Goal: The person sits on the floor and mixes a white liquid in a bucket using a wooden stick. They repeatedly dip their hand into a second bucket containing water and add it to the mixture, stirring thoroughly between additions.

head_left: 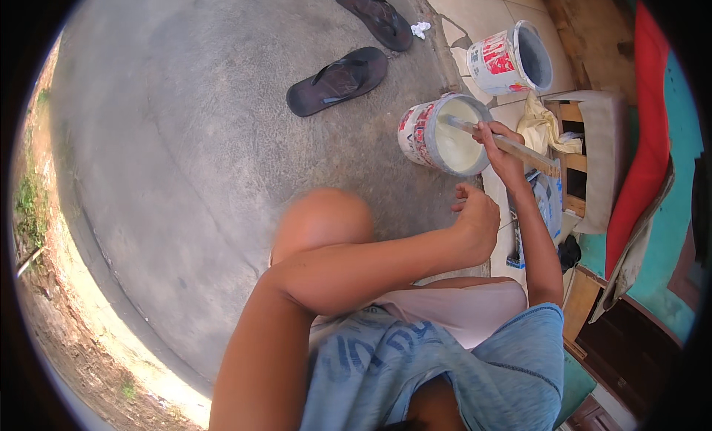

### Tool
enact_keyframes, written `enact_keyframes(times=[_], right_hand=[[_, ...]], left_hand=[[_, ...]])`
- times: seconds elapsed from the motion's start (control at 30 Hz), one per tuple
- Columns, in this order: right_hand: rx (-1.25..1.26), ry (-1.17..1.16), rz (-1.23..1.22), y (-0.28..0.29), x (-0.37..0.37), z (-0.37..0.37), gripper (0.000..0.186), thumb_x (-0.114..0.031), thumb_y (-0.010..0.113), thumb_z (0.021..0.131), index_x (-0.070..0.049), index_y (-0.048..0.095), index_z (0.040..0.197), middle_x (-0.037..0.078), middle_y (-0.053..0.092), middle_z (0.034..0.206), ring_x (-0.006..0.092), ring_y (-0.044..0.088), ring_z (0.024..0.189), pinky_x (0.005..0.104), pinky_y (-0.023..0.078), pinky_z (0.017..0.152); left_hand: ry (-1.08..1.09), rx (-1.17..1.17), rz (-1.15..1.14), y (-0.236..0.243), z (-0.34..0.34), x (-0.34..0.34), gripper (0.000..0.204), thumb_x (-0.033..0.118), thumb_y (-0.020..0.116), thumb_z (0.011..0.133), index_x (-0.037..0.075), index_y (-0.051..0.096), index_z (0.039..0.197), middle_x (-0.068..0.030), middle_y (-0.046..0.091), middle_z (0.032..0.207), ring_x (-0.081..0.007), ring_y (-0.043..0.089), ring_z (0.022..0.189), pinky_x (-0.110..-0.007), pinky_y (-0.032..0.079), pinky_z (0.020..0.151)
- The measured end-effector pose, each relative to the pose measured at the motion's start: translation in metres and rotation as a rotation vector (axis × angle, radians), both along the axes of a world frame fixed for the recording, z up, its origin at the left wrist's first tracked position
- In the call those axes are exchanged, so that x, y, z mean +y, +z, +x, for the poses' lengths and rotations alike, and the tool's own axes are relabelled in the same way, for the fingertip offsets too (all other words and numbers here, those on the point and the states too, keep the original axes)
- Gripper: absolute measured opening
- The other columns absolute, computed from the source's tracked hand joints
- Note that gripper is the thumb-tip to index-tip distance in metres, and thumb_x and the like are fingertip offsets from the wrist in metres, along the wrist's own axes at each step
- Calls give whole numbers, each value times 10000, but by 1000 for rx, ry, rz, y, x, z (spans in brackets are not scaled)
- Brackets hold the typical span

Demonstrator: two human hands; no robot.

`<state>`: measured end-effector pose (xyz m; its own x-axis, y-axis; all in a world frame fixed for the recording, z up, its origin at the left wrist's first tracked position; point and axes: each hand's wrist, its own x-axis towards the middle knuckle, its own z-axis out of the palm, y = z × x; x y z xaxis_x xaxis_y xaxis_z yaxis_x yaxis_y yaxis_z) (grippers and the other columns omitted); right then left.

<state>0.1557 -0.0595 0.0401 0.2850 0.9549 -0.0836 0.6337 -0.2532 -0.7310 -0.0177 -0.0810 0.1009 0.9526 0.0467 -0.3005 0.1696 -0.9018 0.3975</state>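
A white bucket [419,136] with red markings stands on the concrete, holding pale cream liquid [458,145]. My right hand [504,158] grips a flat wooden stick [519,150], whose whitened end reaches over the bucket's mouth to the liquid. The stick's other end juts out to the right past my hand. Nearer to me, my left hand [478,214] hangs just below the bucket, apart from it. Its fingers are loosely curled with nothing seen in them. My left forearm lies across my bent knee [326,216].
A second white-and-red bucket [498,62] lies tilted on the tiles behind. Two dark flip-flops [341,81] rest on the concrete [193,134]. At right are a cream cloth [541,127], a wooden-slatted piece [575,160], a blue-white package [545,208] and a red cover [639,149].
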Motion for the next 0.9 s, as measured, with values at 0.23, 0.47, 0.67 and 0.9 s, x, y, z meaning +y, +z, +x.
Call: enact_keyframes(times=[0.23,0.47,0.67,0.9], right_hand=[[-183,-61,-195,20,-28,22,281,-219,575,959,27,668,859,91,665,693,154,674,681,276,516,631],[232,-273,-195,18,-41,-11,314,-223,559,981,62,661,896,114,681,759,174,698,740,259,556,654],[-125,-3,30,1,-7,1,243,-180,611,941,34,686,852,107,691,747,141,651,666,280,492,620],[-111,-115,-220,23,-43,6,297,-204,565,971,47,667,849,106,680,723,149,669,680,257,517,613]], left_hand=[[16,101,-48,-1,22,10,314,206,673,755,62,706,1032,-99,693,918,-274,666,914,-518,470,815],[71,87,-55,3,29,18,291,230,635,783,53,703,1005,-121,696,890,-253,667,867,-494,471,782],[-43,80,-24,9,30,7,276,232,621,791,59,704,989,-120,692,856,-245,661,763,-474,458,762],[42,56,39,25,0,23,285,231,635,778,60,704,996,-118,682,853,-228,655,773,-460,435,719]])
